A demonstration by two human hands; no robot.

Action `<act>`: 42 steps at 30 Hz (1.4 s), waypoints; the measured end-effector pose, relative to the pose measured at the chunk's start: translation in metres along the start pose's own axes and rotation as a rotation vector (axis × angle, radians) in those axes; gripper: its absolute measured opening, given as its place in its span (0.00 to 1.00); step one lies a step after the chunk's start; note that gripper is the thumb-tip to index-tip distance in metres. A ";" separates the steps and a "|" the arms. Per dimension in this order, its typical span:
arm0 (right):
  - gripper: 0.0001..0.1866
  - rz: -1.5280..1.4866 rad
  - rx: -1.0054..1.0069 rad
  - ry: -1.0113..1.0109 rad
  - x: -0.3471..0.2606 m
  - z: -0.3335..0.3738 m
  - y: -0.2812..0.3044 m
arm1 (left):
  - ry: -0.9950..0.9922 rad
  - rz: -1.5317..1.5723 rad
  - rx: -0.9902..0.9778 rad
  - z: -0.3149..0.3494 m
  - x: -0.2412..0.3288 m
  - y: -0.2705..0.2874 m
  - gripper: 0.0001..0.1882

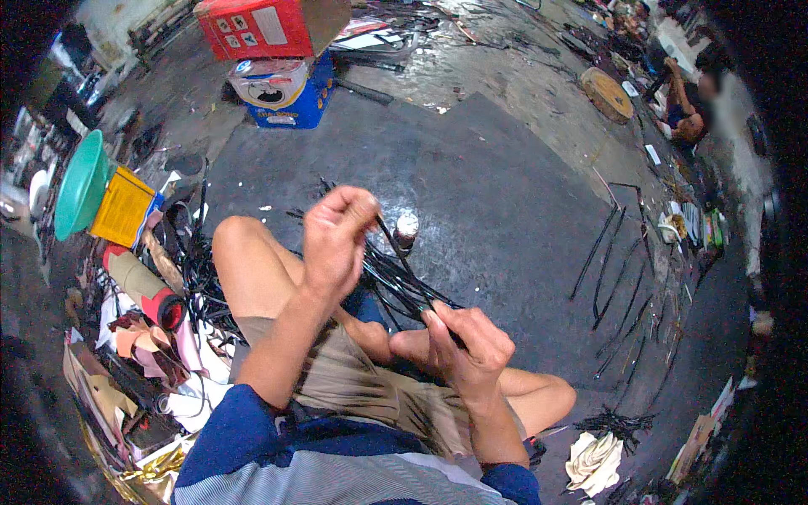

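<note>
I sit cross-legged on the floor with thin black strips [394, 268] stretched between my hands. My left hand [337, 244] is raised, its fingers closed in a pinch at the upper end of a strip; motion blurs it slightly. Lower and to the right, my right hand [473, 341] is closed round the strips, thumb pressed on them. Whether the strips are leather, rubber or plastic I cannot tell. More strips hang loose below, partly hidden by my left forearm. Just beyond them stands a small, shiny round tin [406, 225].
At my left lies a tangle of black strips [200, 282] beside scraps [198, 366], a roll [139, 286] and a green basin [82, 185]. Boxes, red [261, 27] and blue [290, 105], stand ahead. Separate strips [619, 244] lie right. A person [686, 114] sits far right.
</note>
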State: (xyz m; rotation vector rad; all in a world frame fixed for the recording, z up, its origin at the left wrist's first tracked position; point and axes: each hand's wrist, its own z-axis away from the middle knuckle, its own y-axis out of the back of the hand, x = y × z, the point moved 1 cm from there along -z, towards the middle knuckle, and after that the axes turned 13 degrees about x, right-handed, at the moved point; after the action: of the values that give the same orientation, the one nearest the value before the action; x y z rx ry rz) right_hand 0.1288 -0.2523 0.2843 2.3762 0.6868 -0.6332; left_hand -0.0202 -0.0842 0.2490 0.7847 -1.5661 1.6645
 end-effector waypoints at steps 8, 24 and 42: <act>0.08 -0.010 -0.003 -0.200 -0.006 0.032 0.014 | -0.045 -0.061 0.188 -0.087 0.037 0.052 0.01; 0.07 -0.009 -0.232 -0.527 0.048 0.127 0.091 | 0.213 -0.712 0.715 -0.238 -0.100 0.259 0.11; 0.30 0.999 -0.306 -1.150 0.421 0.130 0.269 | -0.580 -1.431 0.023 -0.120 -0.073 0.100 0.25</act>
State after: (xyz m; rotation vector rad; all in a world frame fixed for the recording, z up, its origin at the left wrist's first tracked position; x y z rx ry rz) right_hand 0.5712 -0.3878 0.0562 1.3806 -0.7875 -1.0917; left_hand -0.0565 0.0269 0.1230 1.8836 -0.7813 0.3825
